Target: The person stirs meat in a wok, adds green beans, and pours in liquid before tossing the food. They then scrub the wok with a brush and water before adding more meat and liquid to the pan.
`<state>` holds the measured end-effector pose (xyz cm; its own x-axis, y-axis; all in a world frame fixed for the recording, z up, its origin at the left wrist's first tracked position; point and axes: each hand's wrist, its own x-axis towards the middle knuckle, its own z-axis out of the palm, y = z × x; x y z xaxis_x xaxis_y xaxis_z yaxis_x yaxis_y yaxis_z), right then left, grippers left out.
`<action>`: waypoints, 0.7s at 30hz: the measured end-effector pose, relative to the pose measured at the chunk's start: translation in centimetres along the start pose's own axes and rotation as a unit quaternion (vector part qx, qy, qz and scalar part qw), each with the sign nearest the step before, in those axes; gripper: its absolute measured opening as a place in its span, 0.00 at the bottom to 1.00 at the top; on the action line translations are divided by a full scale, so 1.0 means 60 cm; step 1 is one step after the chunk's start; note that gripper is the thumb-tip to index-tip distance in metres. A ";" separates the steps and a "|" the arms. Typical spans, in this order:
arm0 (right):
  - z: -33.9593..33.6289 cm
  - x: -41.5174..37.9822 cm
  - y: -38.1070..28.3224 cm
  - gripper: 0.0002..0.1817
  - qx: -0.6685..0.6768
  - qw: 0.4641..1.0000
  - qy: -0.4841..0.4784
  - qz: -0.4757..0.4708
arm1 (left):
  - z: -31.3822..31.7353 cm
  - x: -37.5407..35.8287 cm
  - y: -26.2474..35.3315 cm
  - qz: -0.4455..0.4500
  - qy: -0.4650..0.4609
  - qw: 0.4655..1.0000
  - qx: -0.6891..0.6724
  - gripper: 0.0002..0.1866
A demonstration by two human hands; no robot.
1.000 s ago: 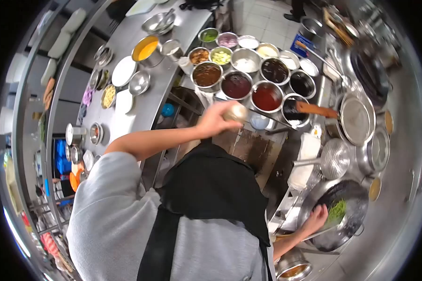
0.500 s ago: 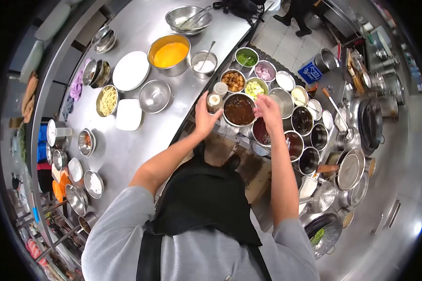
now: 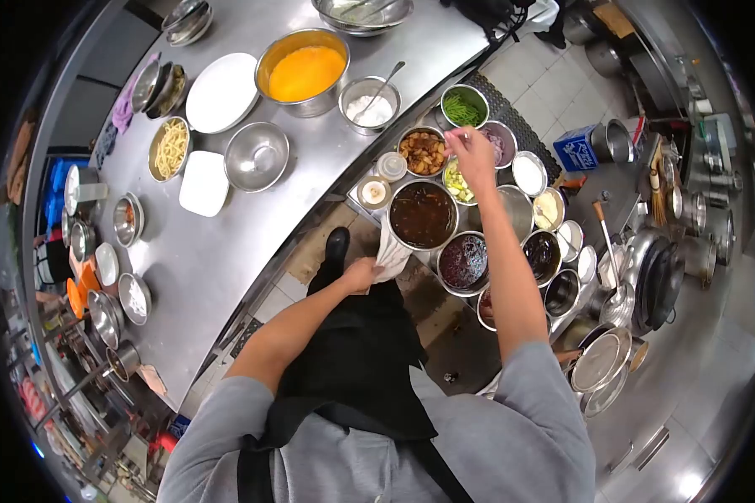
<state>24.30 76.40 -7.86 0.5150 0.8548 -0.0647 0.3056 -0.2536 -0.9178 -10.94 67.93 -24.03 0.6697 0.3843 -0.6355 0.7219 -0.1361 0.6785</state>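
My left hand (image 3: 362, 275) is closed on a white cloth (image 3: 393, 255) that hangs at the near edge of the containers. My right hand (image 3: 471, 149) is raised over the containers with its fingertips pinched together; what they hold, if anything, is too small to tell. It is between a pot of browned cubes (image 3: 422, 152), a pot of chopped greens (image 3: 464, 107) and one of sliced purple onion (image 3: 499, 144). Pale green pieces (image 3: 457, 182) lie in a container below it. A pot of dark brown sauce (image 3: 424, 215) stands nearer me, beside two shaker jars (image 3: 374, 193).
On the steel counter (image 3: 252, 226) stand a pot of orange liquid (image 3: 309, 74), a bowl of white powder (image 3: 370, 111), an empty metal bowl (image 3: 257, 157), white plates (image 3: 222, 92) and a bowl of noodles (image 3: 169, 148). Ladles and pans (image 3: 600, 360) crowd the right side.
My left hand has left the shaker jar, come down toward me and taken hold of the cloth. My right hand has moved away from me, and its fingers have closed. The view has shifted.
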 end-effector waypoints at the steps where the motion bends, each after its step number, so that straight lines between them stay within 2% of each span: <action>1: 0.005 -0.025 -0.003 0.11 -0.008 0.999 0.034 -0.018 | -0.011 -0.013 0.011 -0.016 0.028 0.999 0.002 0.23; 3: 0.016 -0.062 0.001 0.10 -0.024 0.993 0.104 -0.054 | -0.026 -0.042 0.044 -0.056 0.052 0.997 0.004 0.25; 6: 0.055 -0.088 0.014 0.11 -0.158 0.968 0.147 -0.130 | -0.047 -0.076 0.104 -0.101 0.031 0.994 0.025 0.29; 7: 0.081 -0.083 0.058 0.14 -0.104 0.976 0.139 -0.130 | -0.045 -0.078 0.108 -0.067 0.030 0.997 0.025 0.28; 8: 0.096 -0.085 0.048 0.15 0.042 0.985 0.164 -0.029 | -0.042 -0.079 0.107 -0.033 0.031 0.999 0.026 0.26; 9: 0.111 -0.088 0.041 0.17 0.189 0.963 0.180 0.072 | -0.035 -0.079 0.095 -0.001 0.035 0.999 0.027 0.25; 10: 0.113 -0.086 0.034 0.17 0.230 0.947 0.207 0.092 | -0.032 -0.084 0.081 0.031 0.027 0.999 0.008 0.23; 11: 0.115 -0.082 0.041 0.18 0.273 0.928 0.229 0.111 | -0.067 -0.109 0.118 0.010 -0.032 0.998 0.044 0.28; 12: 0.113 -0.084 0.047 0.19 0.318 0.915 0.216 0.126 | -0.062 -0.121 0.092 0.107 -0.007 0.993 0.056 0.35; 13: 0.123 -0.079 0.090 0.21 0.382 0.889 0.224 0.118 | -0.078 -0.146 0.102 0.084 0.016 0.996 0.034 0.37; 14: 0.121 -0.070 0.113 0.22 0.467 0.855 0.195 0.108 | -0.119 -0.178 0.119 0.124 0.050 0.989 0.066 0.38; 15: 0.132 -0.055 0.169 0.23 0.512 0.833 0.191 0.090 | -0.185 -0.220 0.165 0.123 0.080 0.986 0.078 0.35; 16: 0.132 -0.044 0.180 0.23 0.456 0.861 0.198 0.106 | -0.252 -0.260 0.200 0.114 0.135 0.981 0.074 0.32; 17: 0.122 -0.049 0.094 0.23 0.365 0.884 0.226 0.183 | -0.318 -0.298 0.223 0.111 0.182 0.975 0.069 0.30; 19: 0.110 -0.046 0.105 0.21 0.418 0.863 0.193 0.210 | -0.458 -0.369 0.240 0.096 0.324 0.938 0.079 0.25; 20: 0.104 -0.043 0.112 0.18 0.408 0.869 0.184 0.213 | -0.531 -0.434 0.304 0.039 0.407 0.911 0.060 0.24; 21: 0.095 -0.052 0.097 0.17 0.413 0.865 0.186 0.214 | -0.626 -0.450 0.261 0.107 0.485 0.850 0.176 0.22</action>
<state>19.89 74.86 -15.23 0.7087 0.5180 -0.4790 -0.5749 0.0306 -0.8176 -24.27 89.74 17.61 0.4560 0.8654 0.2076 0.7234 -0.4963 0.4801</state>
